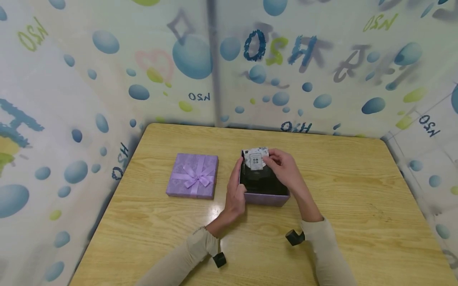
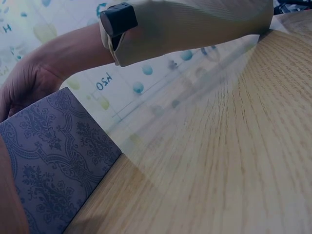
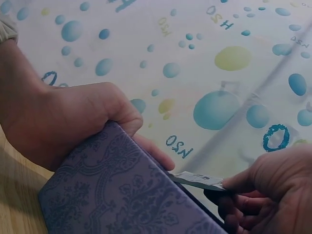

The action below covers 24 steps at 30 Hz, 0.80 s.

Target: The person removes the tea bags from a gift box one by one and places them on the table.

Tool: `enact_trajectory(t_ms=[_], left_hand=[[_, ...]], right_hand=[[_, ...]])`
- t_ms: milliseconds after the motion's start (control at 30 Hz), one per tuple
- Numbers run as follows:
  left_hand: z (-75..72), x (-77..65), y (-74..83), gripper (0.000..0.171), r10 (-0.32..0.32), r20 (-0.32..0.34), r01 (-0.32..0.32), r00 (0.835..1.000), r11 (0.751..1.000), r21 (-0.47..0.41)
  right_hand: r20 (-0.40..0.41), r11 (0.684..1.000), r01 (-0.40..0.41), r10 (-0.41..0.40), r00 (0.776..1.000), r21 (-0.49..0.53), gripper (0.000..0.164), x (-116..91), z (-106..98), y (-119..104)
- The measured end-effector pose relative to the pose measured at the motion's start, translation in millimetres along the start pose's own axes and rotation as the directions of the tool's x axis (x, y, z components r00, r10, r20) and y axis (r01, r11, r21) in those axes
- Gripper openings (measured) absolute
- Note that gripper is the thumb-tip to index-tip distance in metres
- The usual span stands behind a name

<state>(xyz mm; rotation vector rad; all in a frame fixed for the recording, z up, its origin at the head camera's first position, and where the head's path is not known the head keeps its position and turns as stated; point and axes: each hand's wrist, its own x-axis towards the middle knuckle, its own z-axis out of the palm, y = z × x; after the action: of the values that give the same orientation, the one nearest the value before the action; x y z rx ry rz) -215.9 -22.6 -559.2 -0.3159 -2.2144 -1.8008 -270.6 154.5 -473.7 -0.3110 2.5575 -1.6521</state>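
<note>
A purple patterned gift box sits on the table with a dark inside. My left hand grips its left side, the fingers stretched along the wall and the thumb bent at the near corner. In the right wrist view, this left hand wraps over the box edge. At the far rim, my right hand pinches a small white printed packet by its right edge, between thumb and fingers. The packet appears thin and nearly edge-on in the right wrist view, overlapping the box opening.
To the left of the box lies its purple lid, topped with a ribbon bow. The wooden table meets printed curtain walls at the back and sides. A small black device hangs at the right wrist.
</note>
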Motion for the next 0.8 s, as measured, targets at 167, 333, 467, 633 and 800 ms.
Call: enact_trajectory(t_ms=[167, 333, 467, 633, 800], left_hand=[[-0.9, -0.6, 1.5, 0.092, -0.004, -0.007, 0.004, 1.0, 1.0, 0.016], [-1.7, -1.8, 1.0, 0.09, -0.009, -0.006, 0.009, 1.0, 1.0, 0.025], [-1.9, -2.1, 0.2, 0.09, -0.013, -0.005, 0.013, 1.0, 1.0, 0.027], [-0.6, -0.9, -1.1, 0.09, -0.009, 0.001, 0.009, 1.0, 1.0, 0.018], [-0.1, -0.8, 0.4, 0.091, 0.004, 0.001, -0.004, 1.0, 1.0, 0.017]], right_hand=[[-0.013, 0.999, 0.022, -0.021, 1.0, 0.03, 0.03, 0, -6, 2], [-0.027, 0.999, 0.015, -0.014, 1.0, 0.045, 0.032, 0, -11, 3], [-0.053, 0.999, 0.001, 0.001, 0.999, 0.049, 0.035, 0, -16, 5], [-0.09, 0.999, -0.005, 0.009, 0.996, 0.047, 0.035, 0, -24, 6], [-0.102, 0.996, -0.028, 0.037, 0.994, 0.083, 0.037, -1, -32, 7]])
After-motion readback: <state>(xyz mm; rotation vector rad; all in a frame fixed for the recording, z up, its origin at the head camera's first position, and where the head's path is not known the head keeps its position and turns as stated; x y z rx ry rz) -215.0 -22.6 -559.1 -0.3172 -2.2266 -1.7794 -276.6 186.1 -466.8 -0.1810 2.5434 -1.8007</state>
